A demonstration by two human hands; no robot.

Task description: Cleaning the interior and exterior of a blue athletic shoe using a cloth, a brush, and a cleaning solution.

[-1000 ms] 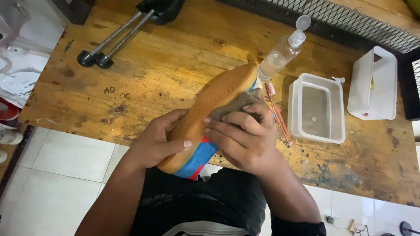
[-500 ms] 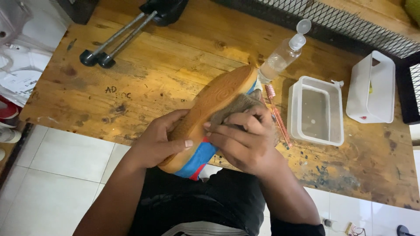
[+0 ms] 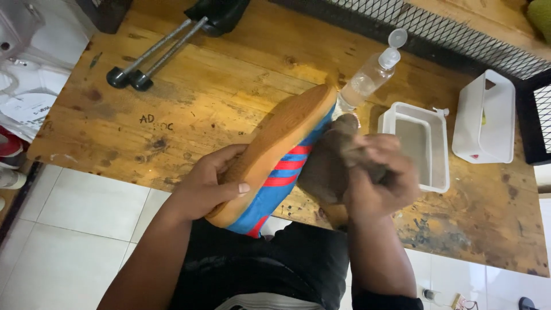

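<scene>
Change since the earlier view: the right hand (image 3: 376, 183) has drawn back off the shoe (image 3: 281, 158) toward the person's right, taking the brown cloth (image 3: 327, 163) with it; the shoe's blue side with red stripes, before covered by the fingers, now shows.

Right hand: closed around a bunched part of the brown cloth, blurred; the rest of the cloth hangs against the shoe's side.

Left hand (image 3: 209, 186): wrapped around the heel end of the shoe, thumb across the tan sole, holding it tilted with the toe pointing up and away over the table.

Shoe: blue upper, red stripes, tan rubber sole turned up and to the left; held above the near table edge, over the person's lap.

Edges and open room: the toe sits just beside the clear bottle (image 3: 370, 74), which has its flip cap open. A clear plastic tray (image 3: 439, 143) lies just right of the right hand; a white container (image 3: 485, 117) stands farther right, near the table's right edge. Bare wood stretches left of the shoe up to a black tool with two metal rods (image 3: 163, 49) at the far left.

Surface: worn, stained wooden table (image 3: 189, 109), with a black wire grille (image 3: 459, 34) along its far side.

Room: white floor tiles (image 3: 69, 229) below the near edge, and white bags at the far left.
</scene>
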